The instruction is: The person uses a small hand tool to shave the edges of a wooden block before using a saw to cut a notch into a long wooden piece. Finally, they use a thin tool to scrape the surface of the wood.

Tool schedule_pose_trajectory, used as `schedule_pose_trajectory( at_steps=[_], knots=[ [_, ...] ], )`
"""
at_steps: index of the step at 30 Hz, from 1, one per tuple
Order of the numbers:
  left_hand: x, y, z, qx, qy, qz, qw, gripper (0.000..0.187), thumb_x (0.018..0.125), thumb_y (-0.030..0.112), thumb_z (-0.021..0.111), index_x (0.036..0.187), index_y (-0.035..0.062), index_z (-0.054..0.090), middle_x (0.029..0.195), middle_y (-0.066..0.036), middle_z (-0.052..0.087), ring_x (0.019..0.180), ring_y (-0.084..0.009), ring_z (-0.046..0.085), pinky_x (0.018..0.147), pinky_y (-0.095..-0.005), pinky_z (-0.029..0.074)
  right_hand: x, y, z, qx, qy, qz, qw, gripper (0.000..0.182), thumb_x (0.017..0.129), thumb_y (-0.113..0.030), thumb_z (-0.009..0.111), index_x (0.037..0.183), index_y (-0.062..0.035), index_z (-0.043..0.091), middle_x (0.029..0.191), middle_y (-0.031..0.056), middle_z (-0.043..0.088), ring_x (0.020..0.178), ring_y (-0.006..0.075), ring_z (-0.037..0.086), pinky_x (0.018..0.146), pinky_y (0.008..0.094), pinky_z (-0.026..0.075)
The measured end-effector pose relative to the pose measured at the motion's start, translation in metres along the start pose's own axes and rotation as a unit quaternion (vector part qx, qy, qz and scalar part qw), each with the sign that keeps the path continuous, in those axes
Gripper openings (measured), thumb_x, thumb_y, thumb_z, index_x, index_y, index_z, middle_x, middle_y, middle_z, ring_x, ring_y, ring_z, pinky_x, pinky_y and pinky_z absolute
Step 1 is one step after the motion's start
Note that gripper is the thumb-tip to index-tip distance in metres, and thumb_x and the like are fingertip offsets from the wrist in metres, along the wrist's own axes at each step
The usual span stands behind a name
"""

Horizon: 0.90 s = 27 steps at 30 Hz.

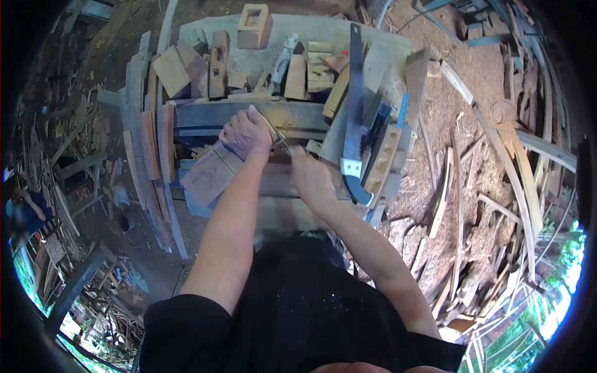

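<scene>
My left hand point(247, 133) is closed on a wooden piece point(267, 124) over the middle of the bench, its fingers curled over the piece's left side. Just to the right, my right hand point(306, 174) is blurred by motion, close to the lower right end of that piece. Its fingers are smeared, and anything between them cannot be made out. A flat brown board point(208, 176) lies below and left of my left hand. To the right of my right hand, a handsaw point(354, 112) lies lengthwise with its dark handle towards me.
A hollow wooden block point(254, 28) stands at the bench's far side. Near it are a wooden plane point(219, 62) and several blocks. A blue ruler point(403, 110) lies at the right edge. Wood strips and shavings cover the ground; part of another person point(31, 205) shows at far left.
</scene>
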<state>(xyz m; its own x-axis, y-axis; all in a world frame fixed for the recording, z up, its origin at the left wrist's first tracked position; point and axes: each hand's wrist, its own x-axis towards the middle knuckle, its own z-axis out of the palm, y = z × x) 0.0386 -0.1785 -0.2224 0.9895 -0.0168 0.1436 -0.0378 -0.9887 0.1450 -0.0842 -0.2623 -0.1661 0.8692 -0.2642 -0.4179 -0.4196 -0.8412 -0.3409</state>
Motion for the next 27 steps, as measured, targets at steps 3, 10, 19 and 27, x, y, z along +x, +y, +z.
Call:
schedule_pose_trajectory(
  at_steps=[3, 10, 19, 27],
  knots=[
    [0.003, 0.001, -0.004, 0.007, -0.006, 0.002, 1.000, 0.035, 0.093, 0.038, 0.043, 0.084, 0.0119, 0.065, 0.087, -0.010, 0.064, 0.087, -0.0301, 0.058, 0.086, -0.0461, 0.033, 0.010, -0.011, 0.003, 0.000, 0.008, 0.015, 1.000, 0.007, 0.085, -0.006, 0.052, 0.090, -0.0016, 0.049, 0.079, 0.0211, 0.066, 0.070, 0.0342, 0.069, 0.058, 0.0404, 0.056],
    [0.005, 0.001, 0.003, 0.004, 0.014, 0.008, 1.000, 0.035, 0.093, 0.036, 0.042, 0.083, 0.0104, 0.064, 0.086, -0.010, 0.064, 0.085, -0.0298, 0.058, 0.084, -0.0455, 0.034, 0.000, 0.001, -0.007, -0.008, 0.006, -0.003, 1.000, 0.005, 0.085, -0.007, 0.053, 0.088, -0.0034, 0.053, 0.075, 0.0170, 0.067, 0.069, 0.0274, 0.070, 0.057, 0.0347, 0.057],
    [0.003, -0.001, 0.003, -0.012, 0.026, 0.019, 0.999, 0.032, 0.092, 0.032, 0.042, 0.084, 0.0095, 0.064, 0.087, -0.010, 0.064, 0.084, -0.0301, 0.058, 0.082, -0.0461, 0.034, -0.015, -0.005, -0.023, -0.005, -0.013, 0.025, 1.000, 0.007, 0.083, -0.005, 0.054, 0.088, -0.0007, 0.052, 0.071, 0.0177, 0.066, 0.069, 0.0285, 0.070, 0.059, 0.0369, 0.057],
    [0.006, 0.003, 0.001, -0.011, 0.021, 0.012, 1.000, 0.032, 0.093, 0.032, 0.042, 0.086, 0.0098, 0.064, 0.088, -0.010, 0.064, 0.086, -0.0304, 0.057, 0.083, -0.0470, 0.034, -0.004, -0.002, -0.010, 0.023, 0.002, -0.012, 1.000, 0.010, 0.087, -0.010, 0.051, 0.092, -0.0024, 0.053, 0.074, 0.0154, 0.068, 0.069, 0.0278, 0.070, 0.058, 0.0358, 0.057]
  ],
)
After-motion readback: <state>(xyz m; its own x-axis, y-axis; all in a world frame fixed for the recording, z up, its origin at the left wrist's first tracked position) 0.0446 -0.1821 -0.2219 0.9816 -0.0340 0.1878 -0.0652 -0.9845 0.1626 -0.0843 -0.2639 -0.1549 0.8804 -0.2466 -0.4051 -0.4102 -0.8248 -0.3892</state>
